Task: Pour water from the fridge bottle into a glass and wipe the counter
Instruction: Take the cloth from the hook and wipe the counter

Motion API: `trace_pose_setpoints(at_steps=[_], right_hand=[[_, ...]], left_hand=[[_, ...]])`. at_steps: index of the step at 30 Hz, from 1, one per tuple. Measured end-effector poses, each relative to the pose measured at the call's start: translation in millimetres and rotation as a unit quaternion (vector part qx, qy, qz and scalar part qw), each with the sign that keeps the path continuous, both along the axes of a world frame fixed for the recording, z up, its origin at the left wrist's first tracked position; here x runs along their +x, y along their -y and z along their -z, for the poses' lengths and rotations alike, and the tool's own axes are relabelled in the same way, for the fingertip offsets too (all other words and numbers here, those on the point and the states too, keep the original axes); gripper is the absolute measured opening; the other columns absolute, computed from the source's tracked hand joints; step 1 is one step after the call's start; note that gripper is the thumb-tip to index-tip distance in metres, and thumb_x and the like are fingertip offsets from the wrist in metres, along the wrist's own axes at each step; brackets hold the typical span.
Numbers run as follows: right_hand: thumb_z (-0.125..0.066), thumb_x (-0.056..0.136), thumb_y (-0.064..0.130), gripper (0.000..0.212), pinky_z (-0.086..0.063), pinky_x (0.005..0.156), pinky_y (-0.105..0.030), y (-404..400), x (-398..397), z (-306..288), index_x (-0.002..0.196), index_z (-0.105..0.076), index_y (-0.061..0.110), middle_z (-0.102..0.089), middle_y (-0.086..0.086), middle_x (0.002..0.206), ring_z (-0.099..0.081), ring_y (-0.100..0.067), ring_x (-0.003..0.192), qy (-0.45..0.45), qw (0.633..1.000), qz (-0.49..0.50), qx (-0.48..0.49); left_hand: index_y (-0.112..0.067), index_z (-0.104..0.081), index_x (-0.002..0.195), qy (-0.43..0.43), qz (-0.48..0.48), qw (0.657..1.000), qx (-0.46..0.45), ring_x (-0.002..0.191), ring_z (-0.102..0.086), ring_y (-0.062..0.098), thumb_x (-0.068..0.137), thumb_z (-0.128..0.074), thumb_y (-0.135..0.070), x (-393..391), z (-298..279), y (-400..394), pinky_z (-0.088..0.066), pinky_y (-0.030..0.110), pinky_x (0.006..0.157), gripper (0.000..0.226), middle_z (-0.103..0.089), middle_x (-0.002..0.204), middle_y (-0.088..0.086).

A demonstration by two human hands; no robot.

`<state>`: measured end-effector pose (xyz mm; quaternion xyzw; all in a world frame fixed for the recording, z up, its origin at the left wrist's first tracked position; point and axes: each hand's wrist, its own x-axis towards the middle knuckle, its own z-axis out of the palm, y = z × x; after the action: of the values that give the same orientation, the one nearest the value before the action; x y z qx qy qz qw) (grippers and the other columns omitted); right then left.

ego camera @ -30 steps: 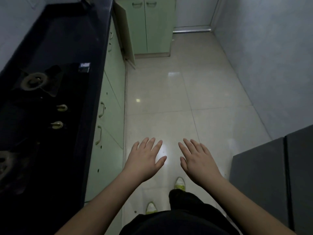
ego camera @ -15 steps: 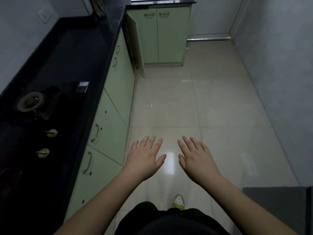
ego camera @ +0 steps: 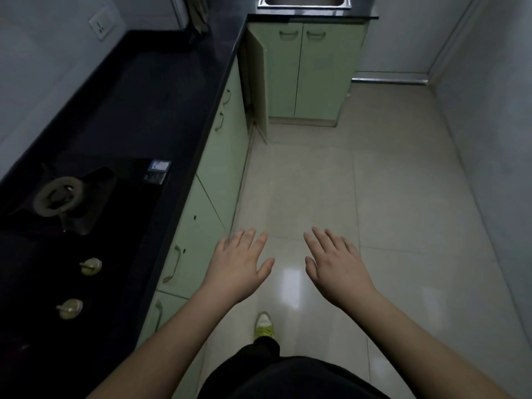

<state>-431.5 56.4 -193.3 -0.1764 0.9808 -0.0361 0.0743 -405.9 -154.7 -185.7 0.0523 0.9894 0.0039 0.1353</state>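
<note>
- Both hands were held out palm down above the tiled floor [ego camera: 316, 174], fingers [ego camera: 253, 240] straight and spread, holding nothing.
- The left hand [ego camera: 240, 267] and right hand [ego camera: 335, 267] hovered side by side, apart.
- Left of the fingers ran the dark desk [ego camera: 161, 90], with a gas stove [ego camera: 74, 208] set in it.
- Far ahead of the fingers sat a steel sink [ego camera: 303, 2] above green cabinets [ego camera: 305, 73].
- No bottle or glass was visible.

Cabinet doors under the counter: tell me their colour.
Pale green, seen in the head view on the cabinet doors below the black counter.
</note>
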Motion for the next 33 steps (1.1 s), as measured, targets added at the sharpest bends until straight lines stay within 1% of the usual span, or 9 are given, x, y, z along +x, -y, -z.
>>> trace_pose_setpoints(at_steps=[4,7,13,18,22,24,27,30,33], right_hand=[[-0.032,0.087,0.038,0.055,-0.049,0.095,-0.045,27,-45,-2,0.127,-0.063,0.016,-0.062,-0.006,0.13,-0.06,-0.028,0.118,0.004,1.0,0.004,0.007],[-0.032,0.087,0.038,0.055,-0.049,0.095,-0.044,36,-77,-5,0.126,-0.063,0.016,-0.063,-0.006,0.129,-0.06,-0.028,0.118,0.001,1.0,0.015,0.016],[-0.028,0.088,0.039,0.058,-0.045,0.1,-0.044,41,-141,-8,0.131,-0.059,0.016,-0.059,-0.006,0.134,-0.056,-0.028,0.123,-0.005,0.999,0.027,0.026],[-0.027,0.087,0.038,0.058,-0.044,0.1,-0.044,47,-204,-1,0.131,-0.06,0.016,-0.06,-0.007,0.134,-0.056,-0.029,0.123,-0.002,1.0,0.022,0.017],[-0.031,0.087,0.036,0.055,-0.046,0.098,-0.044,38,-264,6,0.128,-0.061,0.015,-0.062,-0.007,0.131,-0.057,-0.03,0.121,0.001,1.0,0.015,0.004],[-0.032,0.087,0.036,0.054,-0.047,0.096,-0.044,30,-298,8,0.127,-0.061,0.015,-0.062,-0.007,0.13,-0.058,-0.029,0.12,0.006,1.0,0.01,0.001],[-0.032,0.087,0.036,0.053,-0.05,0.093,-0.042,16,-349,8,0.125,-0.064,0.015,-0.064,-0.006,0.127,-0.06,-0.028,0.116,0.014,1.0,0.008,-0.002],[-0.032,0.088,0.037,0.054,-0.048,0.095,-0.042,5,-397,11,0.128,-0.062,0.015,-0.063,-0.006,0.129,-0.058,-0.029,0.119,0.024,1.0,-0.008,-0.008],[-0.032,0.087,0.036,0.053,-0.049,0.094,-0.043,4,-442,11,0.126,-0.062,0.015,-0.064,-0.007,0.128,-0.06,-0.03,0.118,0.018,0.999,-0.023,-0.025]], left_hand=[[-0.029,-0.014,0.155,0.007,0.005,1.0,0.001,0.147,-0.02,0.019,0.077,0.01,-0.063,-48,2,33,-0.023,0.041,0.115,0.088,-0.023,0.161,-0.003],[-0.028,-0.016,0.155,0.005,0.015,1.0,0.007,0.146,-0.022,0.019,0.078,0.009,-0.062,-85,2,50,-0.024,0.041,0.114,0.088,-0.025,0.16,-0.002],[-0.027,-0.017,0.155,0.005,0.025,1.0,0.018,0.146,-0.022,0.019,0.077,0.01,-0.062,-149,0,61,-0.023,0.041,0.115,0.09,-0.024,0.16,-0.001],[-0.027,-0.016,0.155,0.023,0.02,0.999,0.029,0.147,-0.019,0.021,0.074,0.01,-0.065,-211,2,59,-0.022,0.042,0.116,0.093,-0.022,0.161,0.0],[-0.024,-0.026,0.153,0.006,0.022,1.0,0.018,0.142,-0.03,0.021,0.08,0.004,-0.063,-271,4,49,-0.029,0.041,0.11,0.088,-0.033,0.157,0.001],[-0.024,-0.028,0.152,0.01,0.012,1.0,0.017,0.141,-0.032,0.021,0.08,0.003,-0.063,-304,5,42,-0.03,0.04,0.109,0.087,-0.035,0.156,0.0],[-0.025,-0.027,0.153,0.023,0.0,0.999,0.023,0.143,-0.029,0.02,0.079,0.003,-0.064,-352,5,29,-0.029,0.041,0.11,0.088,-0.032,0.157,-0.001],[-0.027,-0.021,0.154,0.032,-0.002,0.999,0.022,0.145,-0.024,0.018,0.082,0.002,-0.064,-399,3,20,-0.026,0.042,0.114,0.084,-0.028,0.159,-0.002],[-0.027,-0.018,0.154,0.031,0.002,0.999,0.012,0.146,-0.021,0.018,0.093,-0.01,-0.061,-443,-1,17,-0.023,0.042,0.116,0.071,-0.025,0.16,-0.003]])
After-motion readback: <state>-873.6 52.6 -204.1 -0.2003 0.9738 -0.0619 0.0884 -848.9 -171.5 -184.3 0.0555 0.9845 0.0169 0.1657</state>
